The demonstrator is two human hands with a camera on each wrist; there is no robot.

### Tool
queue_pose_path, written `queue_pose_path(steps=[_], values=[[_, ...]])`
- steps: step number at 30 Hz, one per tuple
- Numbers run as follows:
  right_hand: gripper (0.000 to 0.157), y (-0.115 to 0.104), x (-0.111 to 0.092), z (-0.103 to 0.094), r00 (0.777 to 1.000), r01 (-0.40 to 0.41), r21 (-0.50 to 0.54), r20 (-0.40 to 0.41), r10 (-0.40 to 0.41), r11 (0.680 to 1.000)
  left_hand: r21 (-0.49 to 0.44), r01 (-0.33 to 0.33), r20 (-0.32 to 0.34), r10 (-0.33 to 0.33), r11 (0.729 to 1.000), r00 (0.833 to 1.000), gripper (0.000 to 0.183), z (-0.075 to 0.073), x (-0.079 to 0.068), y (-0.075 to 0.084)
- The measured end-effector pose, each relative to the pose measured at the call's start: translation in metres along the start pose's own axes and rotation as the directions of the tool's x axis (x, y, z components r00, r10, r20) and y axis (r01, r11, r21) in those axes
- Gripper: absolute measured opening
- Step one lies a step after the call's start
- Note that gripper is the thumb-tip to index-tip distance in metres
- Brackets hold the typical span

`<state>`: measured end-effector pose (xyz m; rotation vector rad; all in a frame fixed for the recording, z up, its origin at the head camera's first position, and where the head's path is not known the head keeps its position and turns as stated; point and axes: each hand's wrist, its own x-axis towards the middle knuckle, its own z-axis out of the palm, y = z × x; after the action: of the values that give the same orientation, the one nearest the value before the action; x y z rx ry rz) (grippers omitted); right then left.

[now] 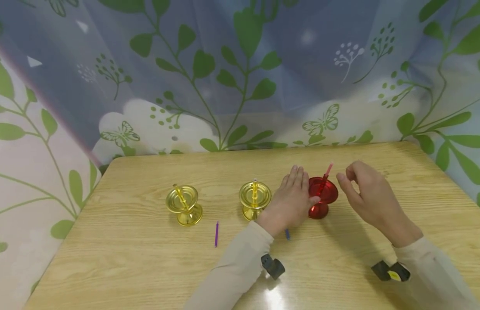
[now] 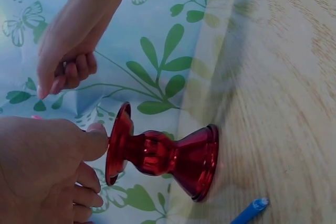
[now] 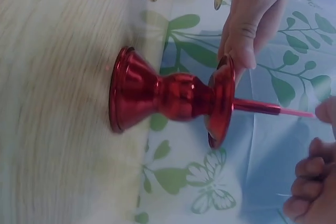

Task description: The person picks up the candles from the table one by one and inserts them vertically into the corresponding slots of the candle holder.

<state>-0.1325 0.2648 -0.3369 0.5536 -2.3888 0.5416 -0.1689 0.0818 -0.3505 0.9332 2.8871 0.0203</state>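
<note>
One pink candle (image 3: pixel 296 113) in the red holder (image 3: pixel 178 97)

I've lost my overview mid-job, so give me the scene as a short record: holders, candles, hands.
Red holder: upright on the table, pink candle standing in it
Middle gold holder: upright, left of the red holder
Left gold holder: upright, farthest left
Purple candle: lying on the table
Blue candle: lying on the table, partly hidden in the head view
Left hand: beside the red holder, thumb at its dish
Right hand: near the pink candle, fingers curled, holding nothing
</note>
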Motion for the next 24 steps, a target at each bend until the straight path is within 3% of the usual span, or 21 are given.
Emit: queue_pose_path(steps=[6, 11, 19, 24], values=[[0.04, 0.0, -0.013, -0.011, 0.99, -0.004, -0.155, 0.138, 0.026, 0.988, -0.011, -0.031, -0.05, 0.03, 0.999, 0.998, 0.073, -0.01, -0.005, -0.002], [0.043, -0.005, -0.028, -0.014, 0.976, 0.008, -0.261, 0.214, 0.049, 0.965, 0.031, -0.067, -0.12, 0.07, 0.997, 0.99, 0.075, -0.027, -0.017, -0.004], [0.037, -0.017, -0.047, -0.004, 0.961, 0.065, -0.267, 0.278, 0.012, 0.962, 0.01, -0.133, -0.241, 0.132, 0.991, 0.962, 0.075, -0.064, -0.052, -0.018], [0.039, -0.03, -0.056, 0.005, 0.958, 0.141, -0.221, 0.274, -0.077, 0.965, -0.053, -0.133, -0.284, 0.113, 0.99, 0.952, 0.076, -0.068, -0.065, -0.04]])
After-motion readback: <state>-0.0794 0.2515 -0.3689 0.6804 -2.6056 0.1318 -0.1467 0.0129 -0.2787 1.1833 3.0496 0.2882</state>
